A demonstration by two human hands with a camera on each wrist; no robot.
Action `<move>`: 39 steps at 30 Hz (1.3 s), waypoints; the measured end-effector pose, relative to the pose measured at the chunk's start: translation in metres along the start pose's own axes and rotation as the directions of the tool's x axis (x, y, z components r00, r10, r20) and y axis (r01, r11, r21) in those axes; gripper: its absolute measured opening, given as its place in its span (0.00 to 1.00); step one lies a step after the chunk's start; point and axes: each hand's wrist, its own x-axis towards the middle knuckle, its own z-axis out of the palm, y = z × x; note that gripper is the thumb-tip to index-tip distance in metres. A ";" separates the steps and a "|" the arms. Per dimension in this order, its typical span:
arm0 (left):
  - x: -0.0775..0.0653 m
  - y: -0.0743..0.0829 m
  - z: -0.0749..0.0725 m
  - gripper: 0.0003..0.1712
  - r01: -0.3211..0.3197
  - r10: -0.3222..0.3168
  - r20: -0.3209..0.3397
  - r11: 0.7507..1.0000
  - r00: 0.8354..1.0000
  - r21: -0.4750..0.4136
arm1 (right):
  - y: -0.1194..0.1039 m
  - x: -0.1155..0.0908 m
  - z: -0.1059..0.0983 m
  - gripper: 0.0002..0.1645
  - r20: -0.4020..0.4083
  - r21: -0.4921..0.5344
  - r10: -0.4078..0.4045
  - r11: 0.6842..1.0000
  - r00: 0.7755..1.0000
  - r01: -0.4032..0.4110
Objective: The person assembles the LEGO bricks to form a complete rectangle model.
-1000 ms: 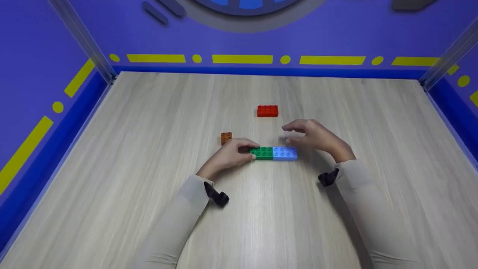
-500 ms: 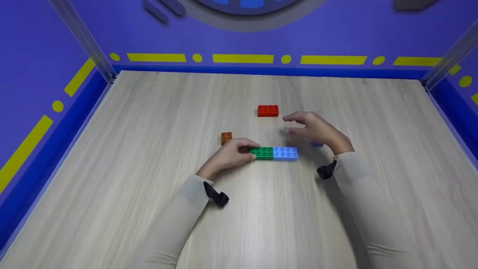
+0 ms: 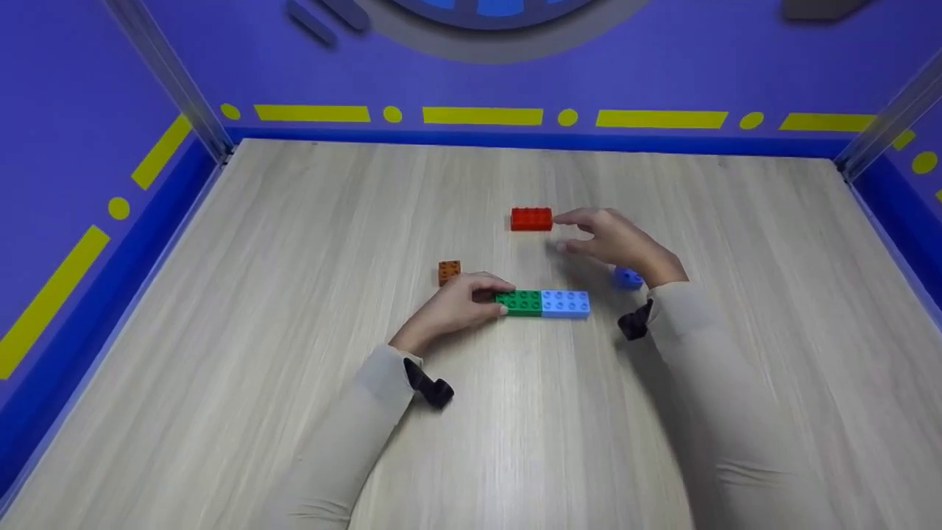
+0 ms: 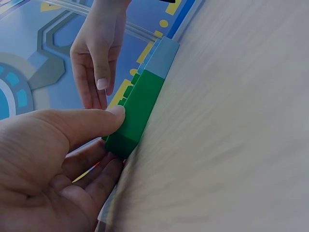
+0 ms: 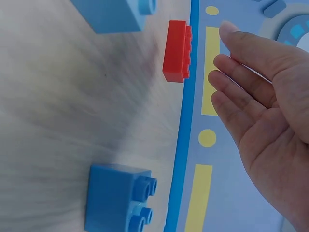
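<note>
My left hand [image 3: 460, 303] pinches the left end of a green toy brick [image 3: 524, 302] between thumb and fingers. A light blue brick [image 3: 566, 303] lies end to end with the green one, making one straight row on the table. My right hand [image 3: 614, 241] is held over the table with thumb and fingers apart and nothing between them. Its fingertips are right at the right end of a red brick [image 3: 530, 218]. In the right wrist view, the red brick [image 5: 176, 51] stands beyond the fingers, studs up.
A small blue brick [image 3: 628, 277] sits beneath the right wrist, partly covered by it. An orange brick [image 3: 449, 272] lies just behind the left hand. Purple-blue panels [image 3: 471, 81] with yellow marks border the wooden table [image 3: 331, 221].
My right hand has moved away from the light blue brick, back toward the red brick, uncovering the small blue brick. The left hand stays in place on the green brick.
</note>
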 end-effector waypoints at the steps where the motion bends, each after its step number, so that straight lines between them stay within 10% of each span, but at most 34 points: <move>1: 0.000 0.000 0.001 0.20 0.002 -0.002 0.000 1.000 1.000 -0.003 | 0.001 0.001 0.000 0.31 0.000 -0.002 0.004 1.000 1.000 -0.004; 17: 0.000 -0.001 0.003 0.20 -0.001 0.002 0.016 1.000 1.000 -0.014 | -0.001 0.021 0.000 0.29 0.031 -0.018 -0.038 0.999 0.999 0.039; 39: -0.001 -0.001 0.000 0.19 -0.008 0.008 -0.001 1.000 1.000 -0.012 | -0.021 0.042 0.000 0.30 0.102 -0.094 0.112 0.990 0.988 -0.103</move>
